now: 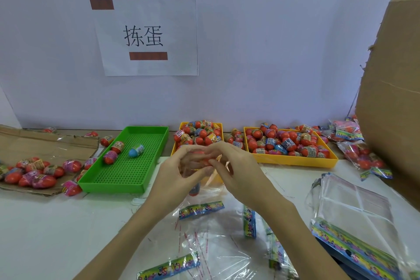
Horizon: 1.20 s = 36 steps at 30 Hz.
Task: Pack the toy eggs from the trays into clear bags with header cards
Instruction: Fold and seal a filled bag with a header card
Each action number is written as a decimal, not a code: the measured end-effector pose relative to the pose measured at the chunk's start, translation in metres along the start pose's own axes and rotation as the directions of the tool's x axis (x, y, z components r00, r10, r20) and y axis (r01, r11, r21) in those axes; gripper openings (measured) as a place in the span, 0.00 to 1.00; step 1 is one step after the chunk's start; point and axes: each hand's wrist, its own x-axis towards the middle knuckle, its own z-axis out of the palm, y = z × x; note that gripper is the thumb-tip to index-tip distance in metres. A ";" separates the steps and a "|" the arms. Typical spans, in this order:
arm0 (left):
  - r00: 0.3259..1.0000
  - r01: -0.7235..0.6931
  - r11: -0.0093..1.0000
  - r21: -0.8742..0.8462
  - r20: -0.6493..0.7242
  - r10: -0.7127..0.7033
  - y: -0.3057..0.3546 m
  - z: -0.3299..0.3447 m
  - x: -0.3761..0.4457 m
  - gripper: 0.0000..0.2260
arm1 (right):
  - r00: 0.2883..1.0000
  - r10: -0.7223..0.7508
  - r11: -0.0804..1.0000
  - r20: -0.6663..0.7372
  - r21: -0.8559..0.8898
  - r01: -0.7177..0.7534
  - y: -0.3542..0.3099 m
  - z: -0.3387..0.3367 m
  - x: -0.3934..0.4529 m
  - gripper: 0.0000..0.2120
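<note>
left hand [181, 167]: we see fingers curled round a red toy egg [200, 158], held above the table's middle, in front of the smaller yellow tray [174, 146].
right hand [229, 166]: fingertips pinch at the same egg; a clear bag [204, 185] hangs under both hands, egg partly hidden.
green tray [127, 179]: left of the hands, three eggs inside, one blue [136, 150].
yellow trays: small one heaped behind the hands; large yellow tray [295, 159] to its right, full.
cardboard sheet [45, 145]: far left, loose eggs on it.
empty bags [354, 207]: stacked right, more with header cards [201, 209] scattered on the white table [56, 234] near us.
filled bags [361, 154]: right, by a cardboard box [395, 98].
wall: paper sign [147, 36] taped up.
</note>
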 end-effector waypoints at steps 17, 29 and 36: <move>0.997 0.035 0.994 0.107 -0.072 -0.028 -0.008 -0.005 0.004 0.15 | 0.804 0.594 0.290 0.018 0.928 -0.235 0.004 -0.012 0.006 0.15; 0.996 -0.091 0.954 0.286 0.046 0.081 -0.010 0.002 -0.004 0.01 | 0.773 0.533 -0.130 0.344 0.936 -0.327 0.006 -0.011 0.007 0.09; 0.999 -0.017 0.959 0.283 -0.045 0.031 -0.010 -0.001 -0.001 0.02 | 0.935 0.338 0.911 -0.110 0.290 -0.295 0.008 -0.014 0.000 0.09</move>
